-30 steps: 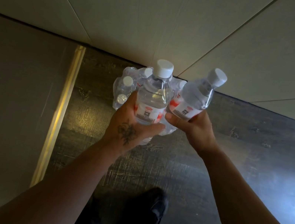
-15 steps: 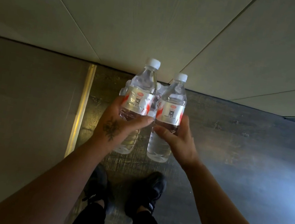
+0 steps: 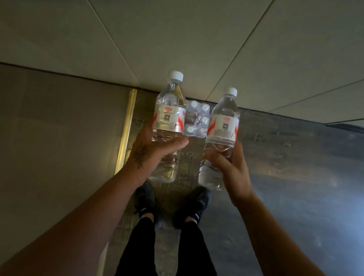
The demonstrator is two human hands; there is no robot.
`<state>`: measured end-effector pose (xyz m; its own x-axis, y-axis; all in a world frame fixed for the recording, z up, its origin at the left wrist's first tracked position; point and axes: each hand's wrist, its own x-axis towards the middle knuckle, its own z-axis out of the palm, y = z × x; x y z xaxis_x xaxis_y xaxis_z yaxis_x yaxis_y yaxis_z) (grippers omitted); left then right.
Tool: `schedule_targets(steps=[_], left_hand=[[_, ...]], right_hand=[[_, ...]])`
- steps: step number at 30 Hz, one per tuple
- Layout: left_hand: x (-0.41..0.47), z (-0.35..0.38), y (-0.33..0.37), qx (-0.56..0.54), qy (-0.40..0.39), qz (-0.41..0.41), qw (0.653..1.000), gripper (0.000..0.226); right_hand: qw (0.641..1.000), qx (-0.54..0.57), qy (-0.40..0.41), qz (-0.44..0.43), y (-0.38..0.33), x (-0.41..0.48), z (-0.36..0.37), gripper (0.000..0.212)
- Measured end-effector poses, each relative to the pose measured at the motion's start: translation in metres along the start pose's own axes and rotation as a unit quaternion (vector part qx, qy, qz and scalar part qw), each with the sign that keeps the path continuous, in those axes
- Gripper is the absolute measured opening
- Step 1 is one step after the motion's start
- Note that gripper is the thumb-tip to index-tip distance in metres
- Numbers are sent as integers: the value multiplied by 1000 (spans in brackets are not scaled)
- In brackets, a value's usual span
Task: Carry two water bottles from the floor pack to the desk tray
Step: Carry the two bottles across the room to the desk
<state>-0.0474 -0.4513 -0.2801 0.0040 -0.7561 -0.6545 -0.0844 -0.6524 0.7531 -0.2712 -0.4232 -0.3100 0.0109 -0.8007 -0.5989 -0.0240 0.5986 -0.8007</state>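
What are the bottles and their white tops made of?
The bottles, left and right, look like thin clear plastic: you can see through them, and the walls are ribbed. Their white caps look like matte plastic. The labels seem to be glossy printed film.

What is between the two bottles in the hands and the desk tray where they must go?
That cannot be judged: no desk tray is in view. The left hand holds one bottle and the right hand holds the other bottle, both upright above the floor. Only the pack shows between them, lower down on the floor.
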Motion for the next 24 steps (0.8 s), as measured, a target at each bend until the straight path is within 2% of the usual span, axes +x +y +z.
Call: schedule_targets(steps=[6, 10, 17, 19, 22, 24], left_hand=[[-49, -8, 35, 17, -25, 10, 999, 53], [-76, -8, 50, -1, -35, 17, 999, 49], [-96, -6, 60, 11, -14, 3, 1000, 52], [-98, -4, 64, 12, -13, 8, 1000, 58], [-103, 0, 71, 15, -26, 20, 999, 86], [-105, 3, 75, 22, -43, 28, 998, 93]], right_hand=[[1000, 21, 8, -13, -38, -54, 3, 60], [999, 25, 13, -17, -52, -75, 7, 70], [999, 34, 25, -29, -55, -93, 5, 73], [998, 36, 30, -34, -56, -99, 2, 76], [998, 36, 36, -40, -58, -109, -2, 81], [997, 34, 52, -45, -59, -118, -3, 84]])
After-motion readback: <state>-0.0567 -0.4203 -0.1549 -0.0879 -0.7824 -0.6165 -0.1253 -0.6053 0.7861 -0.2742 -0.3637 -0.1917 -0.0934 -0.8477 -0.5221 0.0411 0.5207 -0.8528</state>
